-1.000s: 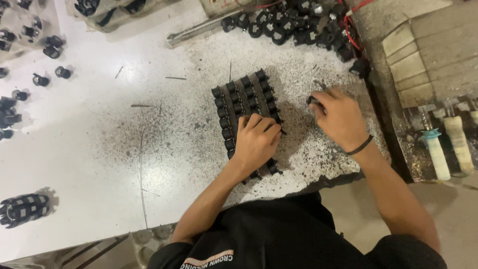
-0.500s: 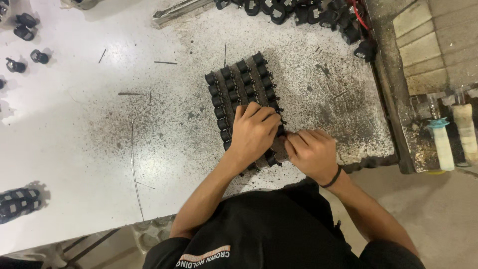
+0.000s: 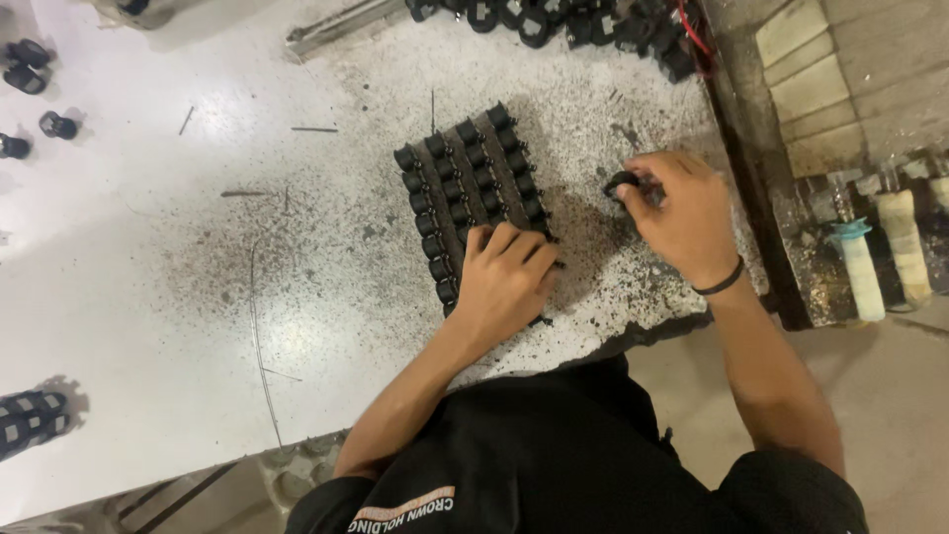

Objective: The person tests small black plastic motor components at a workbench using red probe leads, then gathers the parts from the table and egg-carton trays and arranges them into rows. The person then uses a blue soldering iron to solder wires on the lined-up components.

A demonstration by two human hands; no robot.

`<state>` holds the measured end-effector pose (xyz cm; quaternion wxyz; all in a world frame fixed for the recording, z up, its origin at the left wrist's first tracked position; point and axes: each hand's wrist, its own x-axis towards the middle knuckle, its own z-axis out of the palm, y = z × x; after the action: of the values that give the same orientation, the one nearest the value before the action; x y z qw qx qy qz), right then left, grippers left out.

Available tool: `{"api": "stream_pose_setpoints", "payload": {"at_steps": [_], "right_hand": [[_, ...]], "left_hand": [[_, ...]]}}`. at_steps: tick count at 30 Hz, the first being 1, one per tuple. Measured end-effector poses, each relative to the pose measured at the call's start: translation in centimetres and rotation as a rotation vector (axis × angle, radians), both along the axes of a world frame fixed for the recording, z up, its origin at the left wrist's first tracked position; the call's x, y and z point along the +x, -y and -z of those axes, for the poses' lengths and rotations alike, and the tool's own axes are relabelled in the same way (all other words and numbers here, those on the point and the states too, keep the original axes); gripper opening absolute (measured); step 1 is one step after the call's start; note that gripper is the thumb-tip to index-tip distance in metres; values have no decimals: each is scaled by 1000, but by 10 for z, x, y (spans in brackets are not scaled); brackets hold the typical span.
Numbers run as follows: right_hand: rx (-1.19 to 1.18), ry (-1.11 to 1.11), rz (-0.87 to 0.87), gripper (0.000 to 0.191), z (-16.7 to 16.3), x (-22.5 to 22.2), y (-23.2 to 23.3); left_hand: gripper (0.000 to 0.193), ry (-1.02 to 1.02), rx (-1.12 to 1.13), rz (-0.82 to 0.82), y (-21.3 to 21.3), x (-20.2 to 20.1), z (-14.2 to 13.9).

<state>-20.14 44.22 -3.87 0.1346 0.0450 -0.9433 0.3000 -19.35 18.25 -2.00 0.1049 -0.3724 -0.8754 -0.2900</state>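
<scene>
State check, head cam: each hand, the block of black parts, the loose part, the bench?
left hand: palm down, pressing on the near end of the block
right hand: fingers pinched on a single part
block of black parts: packed in rows, lying flat
single black part: apart from the block, in the right hand's fingertips
white bench: speckled with black debris

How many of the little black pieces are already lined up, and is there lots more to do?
Done: about four rows of small black parts sit packed together in a block on the speckled table. In hand: the left hand presses on the block's near end, and the right hand holds one loose black part beside it. Left: a heap of similar black parts lies at the table's far edge, with a few more at far left.
</scene>
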Motion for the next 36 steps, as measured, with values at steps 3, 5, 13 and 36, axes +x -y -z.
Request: {"api": "stream_pose_setpoints", "payload": {"at_steps": [3, 5, 13, 36], "right_hand": [[218, -124, 3, 19, 0, 10, 17], [408, -218, 3, 21, -4, 12, 22], [337, 94, -190, 11, -14, 46, 19], [-17, -116, -175, 10, -14, 92, 77]], "left_hand": [[22, -12, -67, -37, -5, 3, 3], [23, -29, -85, -38, -6, 4, 3], [17, -27, -14, -46, -3, 2, -3], [12, 41, 11, -39, 0, 1, 3]]}}
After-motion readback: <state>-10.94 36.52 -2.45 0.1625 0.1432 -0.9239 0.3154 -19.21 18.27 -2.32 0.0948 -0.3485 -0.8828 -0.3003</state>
